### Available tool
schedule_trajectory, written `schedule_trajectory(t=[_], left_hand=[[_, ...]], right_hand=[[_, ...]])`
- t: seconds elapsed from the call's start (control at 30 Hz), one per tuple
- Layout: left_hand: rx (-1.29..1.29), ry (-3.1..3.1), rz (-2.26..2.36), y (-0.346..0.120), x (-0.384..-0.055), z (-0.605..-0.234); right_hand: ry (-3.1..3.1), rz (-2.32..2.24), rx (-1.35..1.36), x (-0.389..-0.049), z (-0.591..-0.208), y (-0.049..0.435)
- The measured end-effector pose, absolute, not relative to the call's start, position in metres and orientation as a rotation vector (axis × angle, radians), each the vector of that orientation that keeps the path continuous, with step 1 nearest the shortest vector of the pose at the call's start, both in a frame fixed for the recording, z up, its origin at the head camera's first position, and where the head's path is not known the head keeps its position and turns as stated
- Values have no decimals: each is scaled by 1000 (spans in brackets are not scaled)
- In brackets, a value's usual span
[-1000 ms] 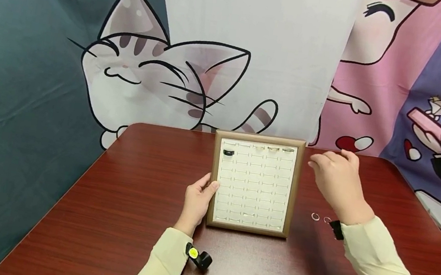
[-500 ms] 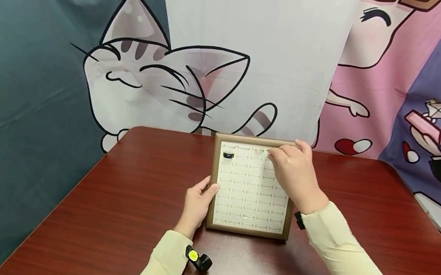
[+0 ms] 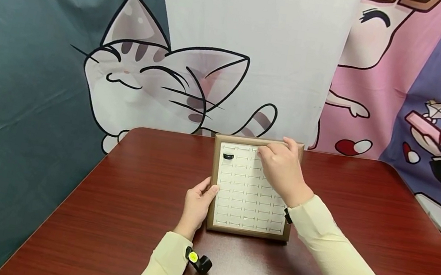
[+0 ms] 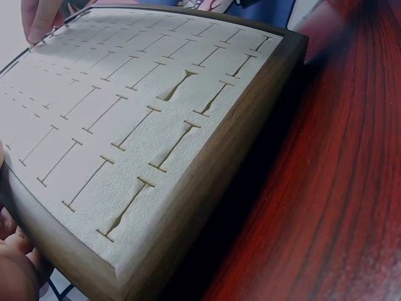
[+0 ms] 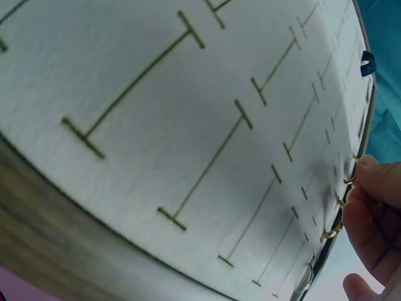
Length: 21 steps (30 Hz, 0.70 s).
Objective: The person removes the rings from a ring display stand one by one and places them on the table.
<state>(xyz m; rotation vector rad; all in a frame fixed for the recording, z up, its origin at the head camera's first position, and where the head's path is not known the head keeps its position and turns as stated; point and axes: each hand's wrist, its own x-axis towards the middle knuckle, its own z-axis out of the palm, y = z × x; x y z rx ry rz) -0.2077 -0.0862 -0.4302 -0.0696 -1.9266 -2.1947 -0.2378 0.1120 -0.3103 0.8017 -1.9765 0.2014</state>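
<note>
A wooden-framed ring display tray (image 3: 246, 232) with a white slotted pad leans upright on the table. My left hand (image 3: 196, 205) grips its left edge, thumb in front. My right hand (image 3: 282, 169) is at the top row; in the right wrist view its thumb and finger pinch a gold ring (image 5: 349, 180) at the pad. Nearer that camera, another gold ring (image 5: 332, 233) and a silver ring (image 5: 304, 282) sit in the same row. A black ring (image 3: 228, 156) stands in the second row, far left. My right hand hides the top row's right part in the head view.
The reddish-brown table (image 3: 131, 190) extends to both sides of the tray. A printed cloth (image 3: 205, 11) with a cartoon cat hangs behind it. A black wrist camera (image 3: 199, 262) is strapped at my left cuff.
My right hand has moved left from beside the tray, across its top right slots, to about the third column. The rings on the table are now hidden behind my right arm. My left hand stays put.
</note>
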Motion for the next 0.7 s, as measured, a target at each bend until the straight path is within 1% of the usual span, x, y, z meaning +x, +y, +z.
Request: schedule_trajectory(t=[0.7], left_hand=[[-95,-1903,-2217,-86,-207,-429]], right_hand=[[-1943,77,778,-242,-313,107]])
